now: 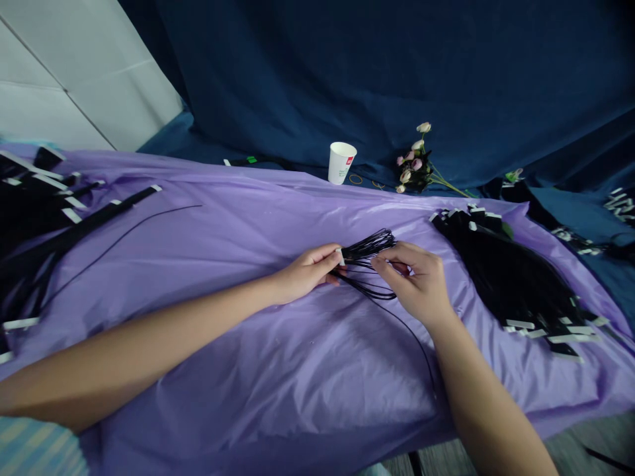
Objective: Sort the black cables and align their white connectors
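Note:
My left hand [311, 272] is closed round one end of a bundle of thin black cords [366, 246], over the purple cover. A small white band [340, 256] shows at its thumb. The cords fan out to the right in loops. My right hand [419, 277] is closed in a pinch at the right side of the bundle, on strands partly hidden by its fingers. One loose black strand [407, 326] trails from the bundle down toward the front of the cover.
White-ended black bundles lie in a pile at left [30, 225] and another pile at right [510, 277]. A single strand [133, 228] sticks out from the left pile. Behind the purple cover [248, 218] are a paper cup [341, 162], flowers [414, 158] and a blue cloth [347, 79].

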Demonstrator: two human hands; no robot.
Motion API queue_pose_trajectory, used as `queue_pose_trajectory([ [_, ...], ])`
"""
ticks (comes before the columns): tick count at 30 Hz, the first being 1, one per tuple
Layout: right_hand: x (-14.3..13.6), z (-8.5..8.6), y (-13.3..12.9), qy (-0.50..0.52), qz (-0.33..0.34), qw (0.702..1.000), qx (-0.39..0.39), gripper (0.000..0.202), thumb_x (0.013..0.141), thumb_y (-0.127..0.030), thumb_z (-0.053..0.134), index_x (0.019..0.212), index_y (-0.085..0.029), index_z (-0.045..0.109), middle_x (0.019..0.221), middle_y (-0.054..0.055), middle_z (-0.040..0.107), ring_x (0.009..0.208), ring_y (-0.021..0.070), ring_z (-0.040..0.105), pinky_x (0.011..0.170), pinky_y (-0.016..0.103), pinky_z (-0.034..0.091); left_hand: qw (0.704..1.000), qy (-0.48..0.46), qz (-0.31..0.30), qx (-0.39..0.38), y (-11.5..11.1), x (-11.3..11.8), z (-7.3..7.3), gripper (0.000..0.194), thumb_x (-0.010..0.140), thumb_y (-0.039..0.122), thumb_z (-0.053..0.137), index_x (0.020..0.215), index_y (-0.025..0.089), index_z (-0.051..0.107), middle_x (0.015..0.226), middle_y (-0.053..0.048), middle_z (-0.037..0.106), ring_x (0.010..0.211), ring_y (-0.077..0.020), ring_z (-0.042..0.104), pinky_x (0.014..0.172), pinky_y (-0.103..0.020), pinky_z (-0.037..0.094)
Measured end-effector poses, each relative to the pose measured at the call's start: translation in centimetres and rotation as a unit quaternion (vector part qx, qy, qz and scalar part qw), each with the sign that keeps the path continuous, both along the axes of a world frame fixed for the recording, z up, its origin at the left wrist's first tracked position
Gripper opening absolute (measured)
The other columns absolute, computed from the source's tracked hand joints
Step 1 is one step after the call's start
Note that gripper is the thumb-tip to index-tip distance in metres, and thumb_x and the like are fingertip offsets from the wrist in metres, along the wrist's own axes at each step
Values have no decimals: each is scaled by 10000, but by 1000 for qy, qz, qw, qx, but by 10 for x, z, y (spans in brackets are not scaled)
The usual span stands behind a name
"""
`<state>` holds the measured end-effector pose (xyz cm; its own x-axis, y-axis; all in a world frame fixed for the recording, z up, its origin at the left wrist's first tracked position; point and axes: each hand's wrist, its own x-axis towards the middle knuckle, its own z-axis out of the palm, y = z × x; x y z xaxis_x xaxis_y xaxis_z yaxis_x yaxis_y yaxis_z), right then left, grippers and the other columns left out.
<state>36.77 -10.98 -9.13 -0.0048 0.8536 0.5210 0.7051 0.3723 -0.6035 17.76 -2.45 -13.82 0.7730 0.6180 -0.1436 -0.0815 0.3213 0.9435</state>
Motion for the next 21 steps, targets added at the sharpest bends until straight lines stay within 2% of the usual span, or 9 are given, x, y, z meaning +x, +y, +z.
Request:
queue_pose_trajectory([
  [9,-3,0,-3,117,9,989,-87,138,862,-202,629,729,-171,651,642,-33,578,554,66,454,501,209,324,1000,-11,1,8,1,1,-2,403,808,567,627,939,187,597,915,-3,541,889,-118,540,773,-245,470],
  [15,-2,2,-3,141,2,984,-106,151,849,-231,635,720,-157,659,628,-16,580,529,73,453,476,212,318,1000,-9,-13,19,-1,1,0,389,818,557,620,899,179,577,915,-3,530,877,-113,528,780,-241,465],
  [21,-4,0,-2,122,1,986,-116,153,847,-237,627,718,-158,649,613,-14,563,531,85,450,486,225,330,1000,-9,-4,11,-1,0,1,377,799,550,643,870,186,570,901,-3,528,884,-127,534,785,-252,461],
])
